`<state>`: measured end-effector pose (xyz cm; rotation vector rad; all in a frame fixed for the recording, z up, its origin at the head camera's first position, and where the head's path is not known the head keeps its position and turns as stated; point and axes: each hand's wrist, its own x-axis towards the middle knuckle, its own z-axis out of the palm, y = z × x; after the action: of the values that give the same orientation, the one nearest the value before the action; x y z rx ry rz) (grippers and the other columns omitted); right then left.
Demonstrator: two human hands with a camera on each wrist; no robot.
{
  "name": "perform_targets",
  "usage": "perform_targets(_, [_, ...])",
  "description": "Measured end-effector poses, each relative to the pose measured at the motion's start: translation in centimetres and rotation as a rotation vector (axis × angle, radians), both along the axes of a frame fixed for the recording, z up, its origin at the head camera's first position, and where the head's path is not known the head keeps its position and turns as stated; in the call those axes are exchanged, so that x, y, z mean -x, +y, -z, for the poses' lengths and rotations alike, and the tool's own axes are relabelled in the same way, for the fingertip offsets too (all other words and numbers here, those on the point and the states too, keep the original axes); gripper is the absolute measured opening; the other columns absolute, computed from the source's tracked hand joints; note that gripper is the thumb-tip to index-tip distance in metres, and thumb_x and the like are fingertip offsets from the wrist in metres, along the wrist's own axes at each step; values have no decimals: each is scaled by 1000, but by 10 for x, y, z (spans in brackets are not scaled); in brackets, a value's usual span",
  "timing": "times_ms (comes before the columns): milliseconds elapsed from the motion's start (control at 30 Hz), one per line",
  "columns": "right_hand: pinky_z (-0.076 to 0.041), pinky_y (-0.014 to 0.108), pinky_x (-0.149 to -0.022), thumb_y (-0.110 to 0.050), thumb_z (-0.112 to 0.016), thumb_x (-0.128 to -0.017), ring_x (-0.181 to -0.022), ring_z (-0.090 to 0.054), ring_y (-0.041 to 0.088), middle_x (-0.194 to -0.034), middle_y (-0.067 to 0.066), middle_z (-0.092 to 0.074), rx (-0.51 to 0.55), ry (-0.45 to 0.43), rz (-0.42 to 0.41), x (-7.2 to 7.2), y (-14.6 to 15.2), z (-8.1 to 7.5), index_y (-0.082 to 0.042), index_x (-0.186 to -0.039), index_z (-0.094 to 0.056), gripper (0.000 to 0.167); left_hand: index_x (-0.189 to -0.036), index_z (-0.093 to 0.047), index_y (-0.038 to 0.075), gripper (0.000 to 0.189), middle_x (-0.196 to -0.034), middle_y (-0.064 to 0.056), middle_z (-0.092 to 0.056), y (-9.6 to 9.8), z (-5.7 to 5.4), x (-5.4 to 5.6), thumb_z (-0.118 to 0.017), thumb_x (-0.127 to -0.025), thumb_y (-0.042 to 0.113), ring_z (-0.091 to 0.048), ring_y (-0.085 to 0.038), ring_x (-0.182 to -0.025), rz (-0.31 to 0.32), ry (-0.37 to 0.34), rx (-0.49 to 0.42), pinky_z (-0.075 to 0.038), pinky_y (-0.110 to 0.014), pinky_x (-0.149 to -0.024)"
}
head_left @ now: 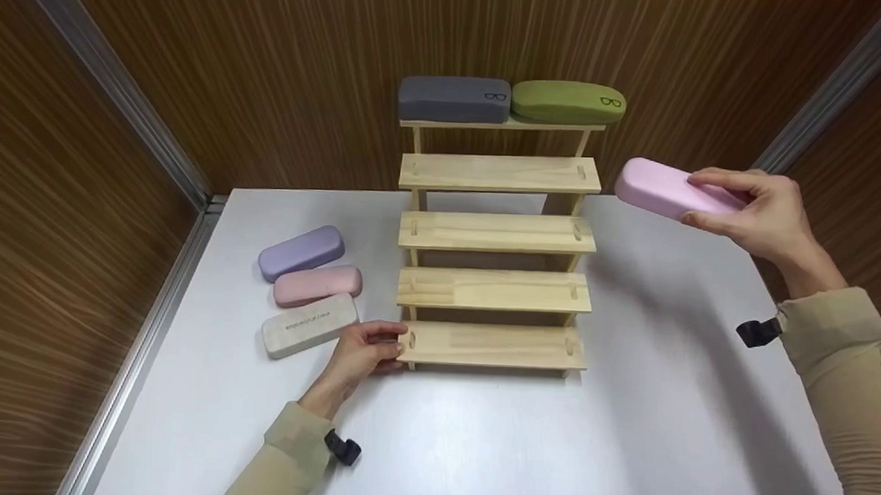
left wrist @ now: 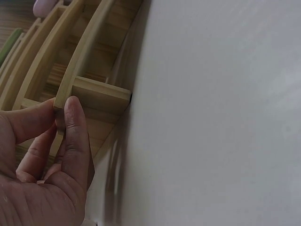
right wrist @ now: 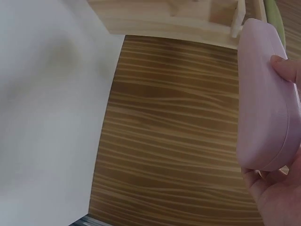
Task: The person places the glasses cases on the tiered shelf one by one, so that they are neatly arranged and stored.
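My right hand (head_left: 765,210) grips a pink glasses case (head_left: 662,189) in the air, to the right of the second step from the top of a wooden stepped rack (head_left: 497,231). In the right wrist view the thumb lies on one face of the pink glasses case (right wrist: 261,94) and fingers hold its other side. My left hand (head_left: 361,356) pinches the left end of the rack's lowest step; the left wrist view shows thumb and fingers on either side of the board's end (left wrist: 63,94). On the top step sit a blue-grey glasses case (head_left: 447,100) and a green glasses case (head_left: 566,100).
Left of the rack on the white table (head_left: 439,441) lie a purple glasses case (head_left: 301,253), a dusty-pink glasses case (head_left: 316,287) and a light grey glasses case (head_left: 307,327). Wood-grain panels (head_left: 307,70) close in the back and both sides.
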<state>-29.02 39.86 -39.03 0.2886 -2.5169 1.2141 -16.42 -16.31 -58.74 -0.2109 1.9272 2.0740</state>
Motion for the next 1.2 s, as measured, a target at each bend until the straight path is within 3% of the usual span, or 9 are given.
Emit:
perform_targets(267, [-52,8,-83,10,-99,-71,-98,-66,2,-115,-11,-87,47,32,-72,-3,-13,-13,-12,-120,-89,54,-133,-75,-8,37,-116,-12,-79,0,0,1,-76,-96,-8,-77,-15,-94,-1,0,8,-71,-28,-79])
perform_targets(433, [-51,10,-82,10,-100,-72,-96,-64,5,-113,-13,-87,45,31,-95,-2,-21,-21,-12,-120,-89,54,-134,-74,-9,38,-117,-12,-80,0,0,1,-77,-96,-7,-77,-14,-93,10,8,11,-70,-27,-78])
perform_targets(767, [-50,12,-78,10,-98,-72,-92,-63,3,-104,-28,-82,30,61,-164,5,-38,-29,2,-120,-85,51,-134,-74,-9,38,-117,-11,-80,-1,0,1,-78,-96,-6,-76,-13,-95,9,6,14,-70,-27,-78])
perform_targets(1200, [-47,14,-77,11,-98,-71,-93,-62,2,-108,-26,-83,3,80,-223,24,-67,-31,-3,-118,-88,50,-132,-76,-7,36,-114,-9,-80,-1,1,0,-77,-96,-7,-77,-14,-93,-5,-6,4,-70,-26,-77])
